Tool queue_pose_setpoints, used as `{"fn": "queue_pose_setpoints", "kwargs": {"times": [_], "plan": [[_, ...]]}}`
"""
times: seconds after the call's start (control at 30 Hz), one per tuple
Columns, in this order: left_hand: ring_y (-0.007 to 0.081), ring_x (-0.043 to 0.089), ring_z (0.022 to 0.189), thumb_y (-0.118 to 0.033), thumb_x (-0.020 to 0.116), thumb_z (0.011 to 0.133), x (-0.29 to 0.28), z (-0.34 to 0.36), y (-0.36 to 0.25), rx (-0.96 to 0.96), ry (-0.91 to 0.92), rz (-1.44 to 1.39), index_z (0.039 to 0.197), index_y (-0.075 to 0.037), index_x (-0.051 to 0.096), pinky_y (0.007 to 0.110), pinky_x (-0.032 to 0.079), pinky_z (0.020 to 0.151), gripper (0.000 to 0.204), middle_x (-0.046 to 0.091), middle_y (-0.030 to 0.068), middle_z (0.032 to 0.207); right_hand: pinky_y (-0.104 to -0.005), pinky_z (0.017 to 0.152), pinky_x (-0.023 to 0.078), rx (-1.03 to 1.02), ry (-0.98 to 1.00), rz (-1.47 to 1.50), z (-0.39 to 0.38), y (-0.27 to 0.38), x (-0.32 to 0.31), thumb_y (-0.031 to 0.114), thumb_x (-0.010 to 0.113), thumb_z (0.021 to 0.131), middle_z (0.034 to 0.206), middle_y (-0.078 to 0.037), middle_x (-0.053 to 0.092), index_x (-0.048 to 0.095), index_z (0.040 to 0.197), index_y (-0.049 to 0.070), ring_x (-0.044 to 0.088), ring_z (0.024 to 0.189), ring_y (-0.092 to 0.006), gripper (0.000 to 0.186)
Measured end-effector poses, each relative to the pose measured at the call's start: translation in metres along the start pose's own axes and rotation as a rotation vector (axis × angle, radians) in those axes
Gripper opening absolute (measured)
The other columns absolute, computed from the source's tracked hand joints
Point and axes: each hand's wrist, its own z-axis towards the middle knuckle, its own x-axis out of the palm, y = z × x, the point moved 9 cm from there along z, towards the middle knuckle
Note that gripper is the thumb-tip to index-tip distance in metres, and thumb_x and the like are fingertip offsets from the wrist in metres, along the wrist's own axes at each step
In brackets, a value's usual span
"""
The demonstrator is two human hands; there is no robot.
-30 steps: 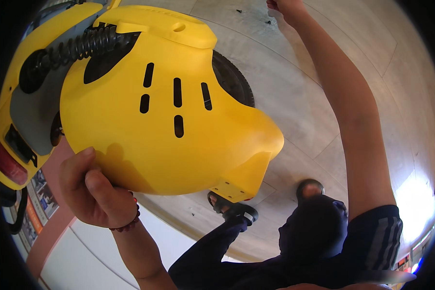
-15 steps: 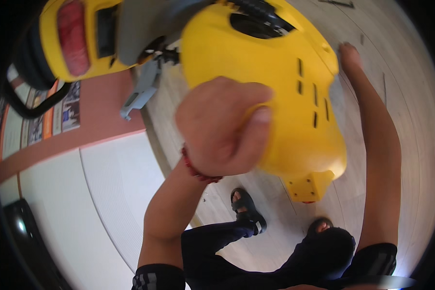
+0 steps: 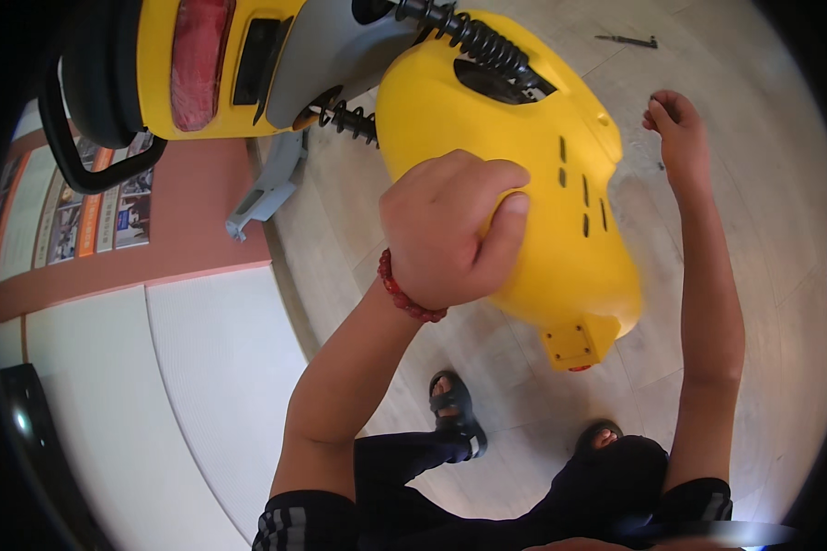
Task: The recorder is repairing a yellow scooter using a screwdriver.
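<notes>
My left hand [image 3: 455, 228] is closed around the near-left edge of a large glossy yellow rear fender [image 3: 496, 147], thumb on top. This fender has several dark slots and a small square bracket [image 3: 572, 345] with screws at its near end. Beyond my hand, black coil-spring shock absorbers [image 3: 478, 39] join it to the yellow and grey scooter body [image 3: 326, 55]. To the right of the fender, apart from it, my right hand [image 3: 680, 129] hangs over the floor. Its thumb and fingers are pinched together; a tiny dark spot shows at the tips, too small to name.
A red tail light [image 3: 200, 64] and a black curved bar [image 3: 101, 179] belong to the scooter at the upper left. A grey bracket-like part [image 3: 268, 188] projects below it. On the floor lies a thin dark tool [image 3: 629, 40]. White panels [image 3: 207, 358] stand at the left.
My right hand has drawn away from the fender's right edge, and its pinched fingers now show. My left hand keeps its hold. The scooter's upper-left parts appear farther right in the picture.
</notes>
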Motion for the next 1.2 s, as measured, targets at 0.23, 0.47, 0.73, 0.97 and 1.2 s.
{"fn": "queue_pose_setpoints", "kwargs": {"times": [0.23,0.47,0.73,0.97,1.2], "plan": [[0.0125,0.051,0.056,0.003,0.056,0.075,-0.008,-0.008,-0.005,-0.148,-0.022,-0.064,0.087,-0.002,0.060,0.023,0.041,0.052,0.013,0.056,0.0057,0.069,-0.0247,0.068,0.046,-0.177,0.549,0.270,-0.123,0.183,0.066,-0.001,0.058,0.080,0.080,-0.001,0.058,0.057,0.091,0.001,0.056,0.073,-0.0104,0.011],[0.0110,0.055,0.082,0.001,0.058,0.082,-0.001,-0.046,-0.022,-0.509,-0.058,-0.824,0.106,0.002,0.050,0.023,0.046,0.072,0.025,0.059,0.0073,0.096,-0.0308,0.065,0.048,-0.621,0.538,-0.120,-0.196,0.236,0.074,-0.002,0.062,0.073,0.082,-0.010,0.059,0.057,0.091,0.003,0.060,0.073,-0.0256,0.019],[0.0131,0.057,0.072,-0.008,0.054,0.089,0.000,-0.074,0.001,-0.820,0.028,-1.171,0.095,0.001,0.054,0.025,0.049,0.064,0.011,0.061,0.0085,0.089,-0.0311,0.066,0.049,-0.576,0.658,-0.232,-0.213,0.245,0.101,0.000,0.063,0.074,0.080,-0.009,0.060,0.056,0.093,0.003,0.061,0.074,-0.0229,0.020],[0.0108,0.049,0.075,-0.016,0.051,0.092,-0.048,-0.064,0.044,-0.867,-0.200,-1.511,0.100,-0.006,0.051,0.021,0.042,0.067,0.013,0.053,0.0031,0.089,-0.0249,0.062,0.048,-0.058,0.632,0.233,-0.166,0.247,0.128,0.008,0.062,0.079,0.074,-0.006,0.062,0.060,0.088,-0.001,0.059,0.066,-0.0119,0.013],[0.0118,0.050,0.079,-0.009,0.049,0.091,-0.064,-0.104,0.062,-0.910,-0.199,-1.547,0.102,-0.005,0.053,0.024,0.043,0.072,0.012,0.053,0.0035,0.092,-0.0217,0.069,0.048,0.134,0.665,0.232,-0.187,0.235,0.168,0.006,0.063,0.078,0.079,-0.005,0.062,0.061,0.097,-0.003,0.060,0.073,-0.0111,0.022]]}}
